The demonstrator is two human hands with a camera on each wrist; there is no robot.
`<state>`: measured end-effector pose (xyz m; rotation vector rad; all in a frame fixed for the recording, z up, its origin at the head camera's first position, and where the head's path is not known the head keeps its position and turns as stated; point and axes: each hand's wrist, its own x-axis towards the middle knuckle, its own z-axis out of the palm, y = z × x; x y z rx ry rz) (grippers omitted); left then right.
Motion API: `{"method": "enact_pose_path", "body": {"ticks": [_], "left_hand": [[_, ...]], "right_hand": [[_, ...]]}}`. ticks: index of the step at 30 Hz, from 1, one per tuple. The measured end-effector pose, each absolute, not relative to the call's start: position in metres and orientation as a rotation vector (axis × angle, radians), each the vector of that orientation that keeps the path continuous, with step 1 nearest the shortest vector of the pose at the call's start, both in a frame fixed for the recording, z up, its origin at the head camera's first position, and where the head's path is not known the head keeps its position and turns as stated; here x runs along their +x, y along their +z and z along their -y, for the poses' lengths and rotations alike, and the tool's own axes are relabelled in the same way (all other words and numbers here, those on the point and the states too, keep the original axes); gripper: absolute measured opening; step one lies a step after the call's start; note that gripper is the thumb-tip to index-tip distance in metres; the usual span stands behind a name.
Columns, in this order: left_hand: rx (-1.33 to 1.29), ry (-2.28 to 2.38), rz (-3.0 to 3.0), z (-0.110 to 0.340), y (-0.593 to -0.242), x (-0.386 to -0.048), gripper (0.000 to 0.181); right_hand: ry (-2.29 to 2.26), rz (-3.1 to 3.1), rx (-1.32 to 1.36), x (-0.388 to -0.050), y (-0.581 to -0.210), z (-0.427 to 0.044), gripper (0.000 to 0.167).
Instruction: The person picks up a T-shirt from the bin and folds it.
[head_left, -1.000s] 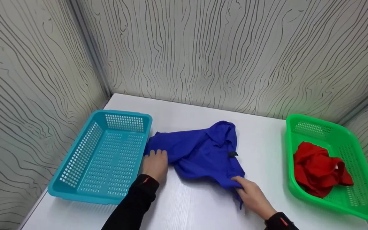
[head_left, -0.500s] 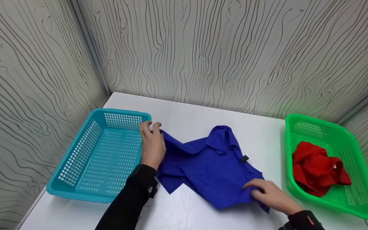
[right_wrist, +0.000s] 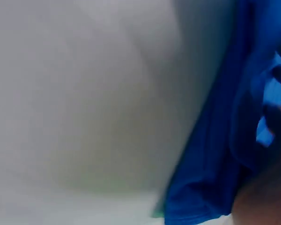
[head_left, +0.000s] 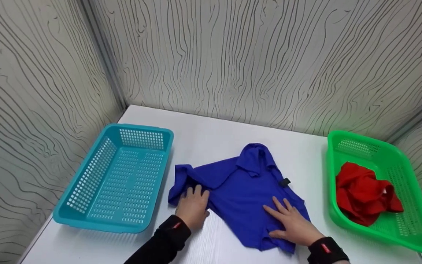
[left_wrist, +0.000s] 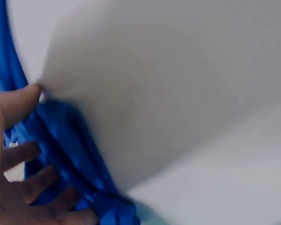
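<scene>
Two hands (head_left: 193, 208) (head_left: 294, 225) have shifted, fingers loosely spread, touching one blue shirt (head_left: 238, 196) between two baskets (head_left: 123, 183) (head_left: 331, 176).

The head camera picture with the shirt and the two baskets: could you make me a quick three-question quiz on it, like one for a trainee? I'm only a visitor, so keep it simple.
1. Short answer: which hand is nearer to the turquoise basket?

2. True or false: the right hand has its fingers spread over the blue shirt.

3. Multiple choice: where is the red cloth?
A. In the turquoise basket
B. Under the blue shirt
C. In the green basket

Key:
1. The left hand.
2. True.
3. C.
</scene>
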<state>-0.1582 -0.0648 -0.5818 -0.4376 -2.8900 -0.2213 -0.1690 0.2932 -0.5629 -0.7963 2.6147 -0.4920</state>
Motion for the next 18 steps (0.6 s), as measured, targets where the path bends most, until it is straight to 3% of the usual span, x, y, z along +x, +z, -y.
{"method": "enact_pose_path", "body": {"ticks": [6, 11, 18], "left_hand": [[-0.54, 0.109, 2.718, 0.079, -0.59, -0.159, 0.008], [-0.757, 0.282, 2.653, 0.096, -0.58, -0.159, 0.01], [-0.964, 0.019, 2.968, 0.115, -0.547, -0.139, 0.02]], "right_hand": [[-0.351, -2.744, -0.607, -0.168, -0.565, -0.292, 0.083], [-0.231, -2.803, -0.412, -0.167, -0.565, -0.29, 0.082], [0.012, -2.903, -0.146, -0.168, -0.559, -0.289, 0.081]]}}
